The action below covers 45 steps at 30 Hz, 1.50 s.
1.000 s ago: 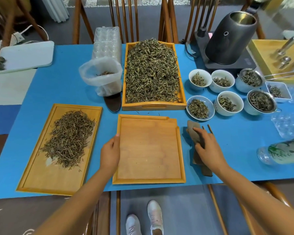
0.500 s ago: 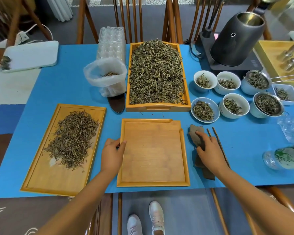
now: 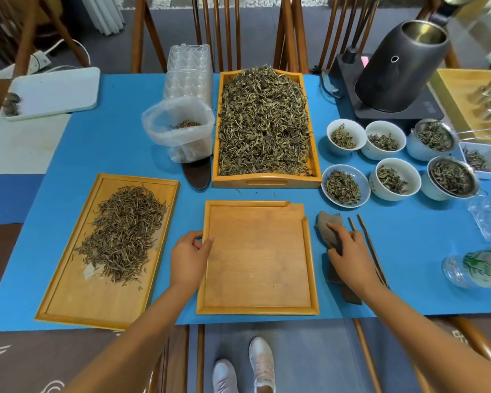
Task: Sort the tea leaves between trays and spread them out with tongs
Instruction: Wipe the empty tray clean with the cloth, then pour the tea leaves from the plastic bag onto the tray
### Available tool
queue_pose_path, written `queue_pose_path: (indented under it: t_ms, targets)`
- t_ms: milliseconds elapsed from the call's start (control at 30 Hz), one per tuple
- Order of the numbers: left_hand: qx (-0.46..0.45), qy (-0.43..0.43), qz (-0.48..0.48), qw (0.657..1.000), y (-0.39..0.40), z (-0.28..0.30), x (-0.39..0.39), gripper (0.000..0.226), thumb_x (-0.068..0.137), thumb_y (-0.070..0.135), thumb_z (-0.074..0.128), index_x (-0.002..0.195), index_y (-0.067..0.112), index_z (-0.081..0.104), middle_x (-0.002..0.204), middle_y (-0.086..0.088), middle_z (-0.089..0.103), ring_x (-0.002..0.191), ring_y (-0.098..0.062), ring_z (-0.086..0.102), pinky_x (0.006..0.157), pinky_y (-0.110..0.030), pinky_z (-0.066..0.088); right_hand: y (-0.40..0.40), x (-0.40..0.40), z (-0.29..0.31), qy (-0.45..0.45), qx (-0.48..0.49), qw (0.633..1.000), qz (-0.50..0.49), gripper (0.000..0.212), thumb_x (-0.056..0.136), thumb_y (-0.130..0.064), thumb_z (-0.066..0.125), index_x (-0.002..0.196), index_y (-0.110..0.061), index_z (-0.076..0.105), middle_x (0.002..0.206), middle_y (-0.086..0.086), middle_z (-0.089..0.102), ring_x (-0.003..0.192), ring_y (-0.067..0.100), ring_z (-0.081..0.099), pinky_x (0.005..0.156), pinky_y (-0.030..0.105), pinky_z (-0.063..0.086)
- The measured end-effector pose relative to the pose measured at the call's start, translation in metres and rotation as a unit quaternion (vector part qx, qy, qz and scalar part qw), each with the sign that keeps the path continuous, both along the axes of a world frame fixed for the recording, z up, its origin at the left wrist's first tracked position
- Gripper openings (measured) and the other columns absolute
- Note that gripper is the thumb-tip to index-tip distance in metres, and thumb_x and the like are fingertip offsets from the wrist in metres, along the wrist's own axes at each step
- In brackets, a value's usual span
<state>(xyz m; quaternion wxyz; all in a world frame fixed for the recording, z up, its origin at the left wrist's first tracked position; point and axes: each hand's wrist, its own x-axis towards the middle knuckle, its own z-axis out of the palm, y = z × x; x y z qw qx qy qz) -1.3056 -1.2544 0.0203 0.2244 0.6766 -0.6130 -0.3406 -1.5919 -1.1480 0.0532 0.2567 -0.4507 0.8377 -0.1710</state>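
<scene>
An empty square wooden tray (image 3: 257, 310) lies in front of me on the blue mat. My left hand (image 3: 189, 258) grips its left rim, thumb over the edge. To the left, a flat wooden tray (image 3: 97, 303) carries a loose pile of thin dark tea leaves (image 3: 125, 231). Behind the empty tray, a deeper handled tray (image 3: 267, 182) is heaped with greenish tea leaves (image 3: 264, 123). My right hand (image 3: 350, 252) lies right of the empty tray, fingers curled over a dark wooden scoop (image 3: 327, 221). Thin wooden tongs (image 3: 364, 236) lie just right of that hand, partly hidden under it.
Several bowls of leaves (image 3: 343, 186) and two strainers stand at the right, behind them a black kettle (image 3: 400, 66) on its base. A plastic-lined container (image 3: 179, 129) stands left of the heaped tray. A glass bottle (image 3: 476, 268) lies at the right edge. Chairs line the far side.
My left hand went from lying flat beside the empty tray's rim to gripping it with the thumb over the edge. My right hand stays on the dark scoop.
</scene>
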Motion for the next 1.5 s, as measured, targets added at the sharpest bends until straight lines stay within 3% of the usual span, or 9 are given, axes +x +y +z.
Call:
queue_pose_path:
  t_ms: [200, 367, 633, 833, 1067, 1200, 1300, 1400, 1500]
  targets:
    - [0.0, -0.001, -0.001, 1.0, -0.009, 0.011, 0.005, 0.033, 0.085, 0.027, 0.065, 0.111, 0.008, 0.06, 0.078, -0.004, 0.051, 0.069, -0.016, 0.05, 0.055, -0.022, 0.034, -0.001, 0.005, 0.005, 0.081, -0.014, 0.997, -0.004, 0.047, 0.083, -0.019, 0.059, 0.128, -0.021, 0.046, 0.12, 0.015, 0.043, 0.109, 0.03, 0.041, 0.088, 0.04, 0.037]
    - [-0.026, -0.043, -0.062, 0.997, -0.028, 0.037, 0.02, 0.033, 0.087, 0.025, 0.063, 0.116, 0.008, 0.057, 0.084, -0.001, 0.048, 0.07, -0.013, 0.048, 0.063, -0.026, 0.035, -0.018, 0.013, 0.021, 0.03, -0.069, 0.997, 0.014, 0.049, 0.083, -0.019, 0.06, 0.129, -0.025, 0.045, 0.12, 0.009, 0.044, 0.112, 0.026, 0.04, 0.093, 0.038, 0.035]
    - [-0.094, -0.112, -0.12, 0.982, -0.079, 0.082, 0.046, 0.033, 0.087, 0.027, 0.063, 0.117, 0.013, 0.058, 0.082, 0.007, 0.045, 0.07, -0.014, 0.052, 0.063, -0.028, 0.041, -0.089, 0.034, 0.061, 0.057, -0.117, 0.973, 0.191, 0.046, 0.088, -0.025, 0.054, 0.133, -0.024, 0.042, 0.122, 0.004, 0.048, 0.117, 0.021, 0.042, 0.098, 0.035, 0.034]
    - [-0.156, -0.309, -0.215, 0.913, -0.129, 0.087, 0.069, 0.039, 0.088, 0.036, 0.058, 0.121, 0.015, 0.058, 0.108, -0.003, 0.06, 0.094, -0.021, 0.059, 0.076, -0.034, 0.045, -0.155, 0.052, 0.071, 0.198, -0.094, 0.915, 0.338, 0.05, 0.082, -0.021, 0.057, 0.131, -0.017, 0.047, 0.122, 0.009, 0.053, 0.114, 0.029, 0.049, 0.093, 0.039, 0.04]
    - [-0.094, -0.419, -0.205, 0.88, -0.195, 0.065, 0.068, 0.057, 0.089, 0.057, 0.039, 0.137, 0.025, 0.039, 0.145, -0.001, 0.038, 0.132, -0.021, 0.035, 0.105, -0.042, 0.022, -0.22, 0.089, 0.057, 0.22, -0.06, 0.901, 0.368, 0.049, 0.089, -0.031, 0.048, 0.134, -0.014, 0.04, 0.128, 0.01, 0.047, 0.119, 0.029, 0.043, 0.099, 0.038, 0.034]
    - [-0.067, -0.387, -0.208, 0.896, -0.223, 0.053, 0.057, 0.058, 0.092, 0.055, 0.035, 0.139, 0.02, 0.038, 0.145, -0.002, 0.039, 0.132, -0.021, 0.035, 0.108, -0.042, 0.02, -0.248, 0.107, 0.048, 0.201, -0.065, 0.916, 0.342, 0.043, 0.09, -0.036, 0.047, 0.126, -0.013, 0.045, 0.122, 0.007, 0.048, 0.115, 0.027, 0.043, 0.095, 0.037, 0.033]
    - [-0.045, -0.281, -0.203, 0.937, -0.234, 0.049, 0.047, 0.046, 0.093, 0.041, 0.046, 0.132, 0.017, 0.047, 0.129, -0.006, 0.053, 0.121, -0.025, 0.045, 0.103, -0.04, 0.027, -0.261, 0.117, 0.042, 0.197, -0.056, 0.921, 0.331, 0.039, 0.092, -0.038, 0.045, 0.118, -0.01, 0.049, 0.119, 0.008, 0.049, 0.112, 0.027, 0.043, 0.093, 0.036, 0.034]
    - [-0.014, -0.169, -0.164, 0.972, -0.239, 0.049, 0.042, 0.026, 0.09, 0.026, 0.05, 0.11, 0.013, 0.061, 0.105, -0.012, 0.063, 0.1, -0.033, 0.056, 0.088, -0.041, 0.042, -0.268, 0.123, 0.037, 0.193, -0.045, 0.929, 0.312, 0.038, 0.094, -0.039, 0.041, 0.118, -0.01, 0.05, 0.119, 0.008, 0.049, 0.11, 0.027, 0.043, 0.091, 0.035, 0.034]
    - [0.052, -0.075, -0.113, 0.989, -0.239, 0.049, 0.039, 0.023, 0.09, 0.027, 0.051, 0.104, 0.014, 0.063, 0.099, -0.009, 0.066, 0.092, -0.031, 0.059, 0.081, -0.044, 0.05, -0.271, 0.126, 0.036, 0.183, -0.051, 0.935, 0.3, 0.037, 0.095, -0.036, 0.039, 0.118, -0.01, 0.053, 0.117, 0.009, 0.05, 0.108, 0.027, 0.044, 0.089, 0.036, 0.035]
